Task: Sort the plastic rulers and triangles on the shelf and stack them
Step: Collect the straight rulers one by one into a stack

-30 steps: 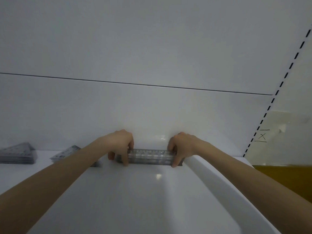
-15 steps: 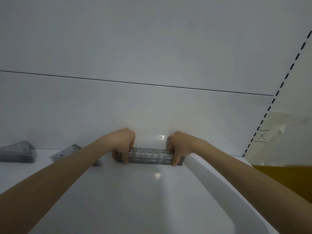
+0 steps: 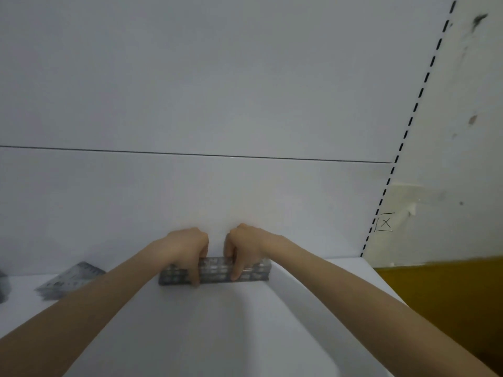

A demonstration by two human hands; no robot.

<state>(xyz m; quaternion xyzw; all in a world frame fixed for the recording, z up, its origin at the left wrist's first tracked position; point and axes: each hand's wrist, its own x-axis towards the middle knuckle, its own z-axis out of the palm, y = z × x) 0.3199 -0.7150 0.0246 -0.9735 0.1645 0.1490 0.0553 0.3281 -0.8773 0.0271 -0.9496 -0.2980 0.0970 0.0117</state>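
Both hands are sliding inward along the stack of rulers [image 3: 215, 271]. A moment ago they were gripping it near its two ends; now they are sitting almost side by side over its middle, and both ends are showing bare.

Over on the left, a pile of triangles [image 3: 69, 280] is lying flat on the white shelf [image 3: 245, 336], well apart from the hands and already set apart from the rulers. The left hand [image 3: 187, 248] is curling over the top of the ruler stack, with fingertips reaching down its front face, so it is holding the stack rather than hovering. The stack itself is lying lengthwise at the back of the shelf, close against the white wall panel [image 3: 190, 200]. The right hand [image 3: 246, 244] is doing the same just beside the left, fingers hooked over the top and one pointing down the front. Further right, a dashed black line [image 3: 408, 126] is running up the wall, past the shelf's edge.

To me this looks like squaring up: the person seems to be pressing the rulers into an even block, which suggests the sorting is mostly done and the ruler stack is getting its final tidying.
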